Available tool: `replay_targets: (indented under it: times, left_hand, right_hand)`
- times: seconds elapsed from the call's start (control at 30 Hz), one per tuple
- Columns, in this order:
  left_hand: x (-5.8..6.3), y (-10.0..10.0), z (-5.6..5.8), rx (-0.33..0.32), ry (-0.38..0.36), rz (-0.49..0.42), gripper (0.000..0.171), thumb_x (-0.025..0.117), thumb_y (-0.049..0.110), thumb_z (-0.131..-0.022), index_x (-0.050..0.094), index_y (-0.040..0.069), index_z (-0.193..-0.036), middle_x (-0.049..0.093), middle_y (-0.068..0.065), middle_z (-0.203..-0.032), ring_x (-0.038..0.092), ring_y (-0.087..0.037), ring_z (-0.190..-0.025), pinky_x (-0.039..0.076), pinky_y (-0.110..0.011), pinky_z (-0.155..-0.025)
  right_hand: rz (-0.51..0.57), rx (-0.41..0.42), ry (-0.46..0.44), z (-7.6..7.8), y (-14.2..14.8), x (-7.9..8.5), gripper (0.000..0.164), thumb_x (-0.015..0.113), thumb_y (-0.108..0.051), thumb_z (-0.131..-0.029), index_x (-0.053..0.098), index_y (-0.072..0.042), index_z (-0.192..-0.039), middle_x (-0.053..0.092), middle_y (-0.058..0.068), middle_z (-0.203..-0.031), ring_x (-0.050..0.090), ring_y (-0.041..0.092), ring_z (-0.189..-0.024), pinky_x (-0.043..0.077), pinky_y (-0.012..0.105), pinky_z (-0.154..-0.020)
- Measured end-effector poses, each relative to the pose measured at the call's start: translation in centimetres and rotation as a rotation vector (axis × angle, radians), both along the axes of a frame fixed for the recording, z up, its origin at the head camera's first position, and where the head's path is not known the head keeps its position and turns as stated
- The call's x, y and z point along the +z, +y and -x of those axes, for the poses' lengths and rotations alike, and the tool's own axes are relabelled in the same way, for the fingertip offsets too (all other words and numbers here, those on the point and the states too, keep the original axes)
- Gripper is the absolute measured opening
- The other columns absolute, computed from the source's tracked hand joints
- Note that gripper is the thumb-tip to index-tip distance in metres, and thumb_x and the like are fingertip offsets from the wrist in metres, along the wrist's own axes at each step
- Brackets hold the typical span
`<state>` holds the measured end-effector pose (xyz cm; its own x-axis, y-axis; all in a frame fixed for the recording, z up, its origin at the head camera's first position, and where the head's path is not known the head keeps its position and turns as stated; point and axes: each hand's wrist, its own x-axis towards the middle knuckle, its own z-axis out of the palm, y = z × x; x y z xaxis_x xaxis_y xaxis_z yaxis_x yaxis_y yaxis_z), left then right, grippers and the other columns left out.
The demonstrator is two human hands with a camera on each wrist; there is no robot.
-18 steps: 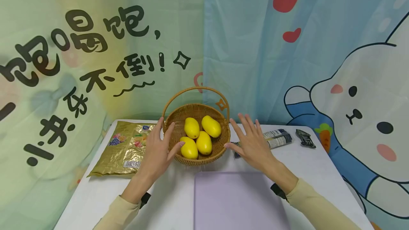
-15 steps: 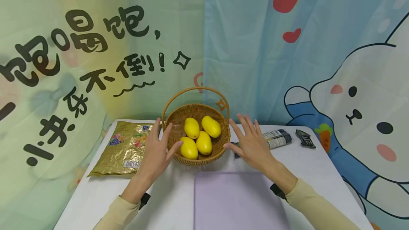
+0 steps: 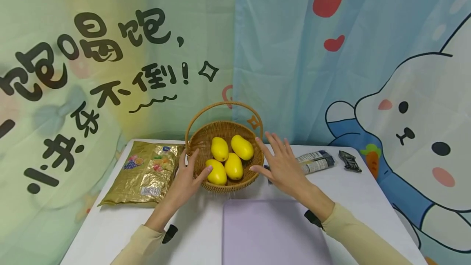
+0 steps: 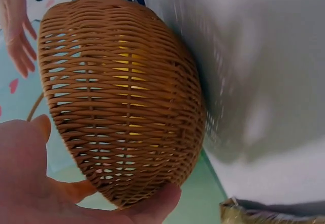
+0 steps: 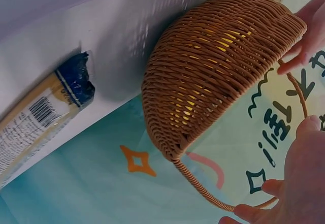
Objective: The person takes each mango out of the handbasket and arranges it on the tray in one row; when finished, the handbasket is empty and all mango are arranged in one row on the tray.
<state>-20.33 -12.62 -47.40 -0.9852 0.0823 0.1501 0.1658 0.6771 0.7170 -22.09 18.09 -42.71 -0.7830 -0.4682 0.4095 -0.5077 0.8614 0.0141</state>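
A brown wicker basket [image 3: 228, 128] with a tall arched handle stands near the back edge of the white table. Several yellow mangoes [image 3: 220, 149] lie in it; through its weave in the left wrist view only bits of yellow show. My left hand [image 3: 185, 183] is at the basket's left rim, fingers spread and relaxed, thumb across the front side. Close by the right rim is my right hand [image 3: 285, 171], fingers spread. Whether the right fingertips touch the wicker cannot be told. In the right wrist view, that hand [image 5: 299, 183] overlaps part of the handle.
A gold foil bag [image 3: 143, 175] with fruit pictures lies left of the basket. On the right are a long printed packet [image 3: 318, 162], partly behind my right hand, and a small black packet [image 3: 349, 161]. A lilac board [image 3: 276, 232] lies in front; printed curtains hang behind.
Both hands have drawn in on the basket: the right hand moved a little left, the left a little right with its fingertips lower. Basket and mangoes appear still; the head view shifted slightly.
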Motion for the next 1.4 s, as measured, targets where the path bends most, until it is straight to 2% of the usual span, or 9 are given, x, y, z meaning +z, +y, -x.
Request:
replay_targets:
  times: [0.27,0.53,0.77,0.9,1.03,1.17,1.4]
  left_hand:
    - [-0.7,-0.4,0.4,-0.004,-0.097,-0.002,0.089,0.051,0.067,-0.077,0.013,0.026,-0.146,-0.002,-0.022,-0.151,0.036,-0.048,-0.124,0.037,-0.06,-0.092]
    - [-1.1,-0.4,0.8,-0.014,-0.164,-0.001,0.104,0.052,0.071,-0.074,-0.001,0.02,-0.148,-0.011,-0.02,-0.151,0.045,-0.046,-0.118,0.041,-0.053,-0.093]
    - [-0.9,-0.2,0.8,-0.016,-0.149,-0.006,0.107,0.056,0.065,-0.075,-0.006,0.017,-0.147,-0.014,-0.016,-0.151,0.048,-0.042,-0.117,0.043,-0.048,-0.092]
    - [-0.8,-0.1,0.7,-0.028,-0.138,-0.017,0.109,0.06,0.061,-0.075,-0.008,0.015,-0.147,-0.016,-0.014,-0.151,0.048,-0.041,-0.117,0.044,-0.046,-0.092]
    - [-0.9,-0.1,0.8,-0.04,-0.126,-0.019,0.111,0.062,0.061,-0.074,-0.007,0.014,-0.147,-0.016,-0.013,-0.151,0.049,-0.041,-0.116,0.045,-0.045,-0.09]
    - [-1.0,0.0,0.8,-0.046,-0.124,-0.015,0.114,0.062,0.063,-0.071,-0.007,0.015,-0.147,-0.016,-0.012,-0.152,0.054,-0.039,-0.109,0.048,-0.041,-0.086]
    - [-1.1,0.3,0.6,-0.051,-0.101,-0.006,0.114,0.064,0.062,-0.07,-0.008,0.018,-0.147,-0.015,-0.009,-0.152,0.062,-0.03,-0.089,0.05,-0.027,-0.068]
  right_hand:
    - [0.019,0.052,-0.063,0.4,-1.4,0.3,0.08,0.037,-0.067,-0.084,0.009,-0.026,-0.147,0.01,0.01,-0.153,0.015,0.029,-0.14,0.018,0.051,-0.11]
    - [0.103,0.112,-0.166,1.6,-2.6,0.7,0.078,0.04,-0.062,-0.086,0.011,-0.024,-0.147,0.011,0.009,-0.153,0.022,0.031,-0.137,0.029,0.05,-0.105]
    - [0.088,0.165,-0.237,3.1,-3.2,1.0,0.079,0.049,-0.056,-0.085,0.012,-0.025,-0.147,0.01,0.01,-0.153,0.021,0.03,-0.138,0.035,0.049,-0.101]
    - [0.047,0.208,-0.273,4.1,-3.5,1.2,0.086,0.064,-0.044,-0.08,0.012,-0.025,-0.147,0.01,0.012,-0.153,0.024,0.032,-0.137,0.038,0.048,-0.099]
    - [0.02,0.22,-0.347,5.1,-3.9,1.5,0.096,0.075,-0.028,-0.074,0.013,-0.025,-0.147,0.007,0.012,-0.153,0.026,0.034,-0.135,0.04,0.048,-0.097]
    - [0.012,0.204,-0.444,6.1,-4.3,1.8,0.098,0.076,-0.023,-0.072,0.013,-0.024,-0.147,0.008,0.014,-0.153,0.026,0.034,-0.135,0.041,0.046,-0.096]
    - [-0.026,0.157,-0.611,7.6,-4.8,2.1,0.097,0.076,-0.027,-0.073,0.014,-0.022,-0.147,0.013,0.015,-0.151,0.021,0.031,-0.137,0.039,0.045,-0.099]
